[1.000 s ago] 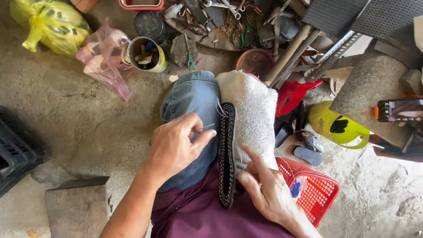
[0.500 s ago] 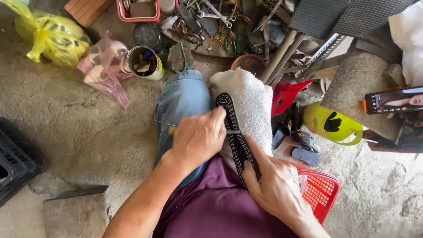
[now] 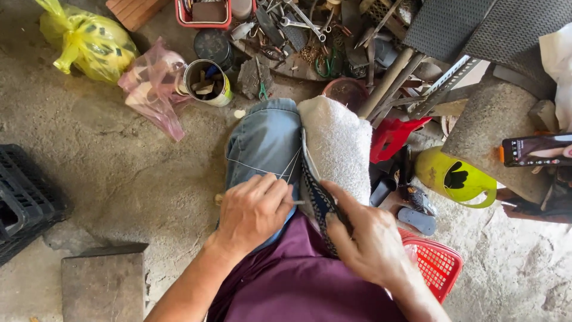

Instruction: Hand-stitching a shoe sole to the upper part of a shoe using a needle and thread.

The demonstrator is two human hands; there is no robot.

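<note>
1. Two plastic bags, one yellow (image 3: 89,42) and one pink (image 3: 152,83), lie on the concrete floor at far left, beside an open tin can (image 3: 205,80) and above a black crate (image 3: 24,203).
2. Left of centre, the left hand (image 3: 253,209) rests on the denim-clad knee (image 3: 262,140), its grip pinched tight around a thin needle (image 3: 298,203).
3. Pale thread (image 3: 256,169) runs taut across the denim. A second ago this hand lay flat on the knee; half a second ago it covered the strip. It has since drawn back leftward, pulling the thread out.
4. At centre, the dark patterned strip (image 3: 316,197) stands on edge between the knees, against a white towel (image 3: 336,146) draped over the other leg.
5. Just right of it, the right hand (image 3: 369,238) clamps the strip's near end, fingers curled closed over it.
6. Farther right sit a red basket (image 3: 438,262), a yellow-green jug (image 3: 456,179) and a phone (image 3: 536,149); tools litter the top of the view.
</note>
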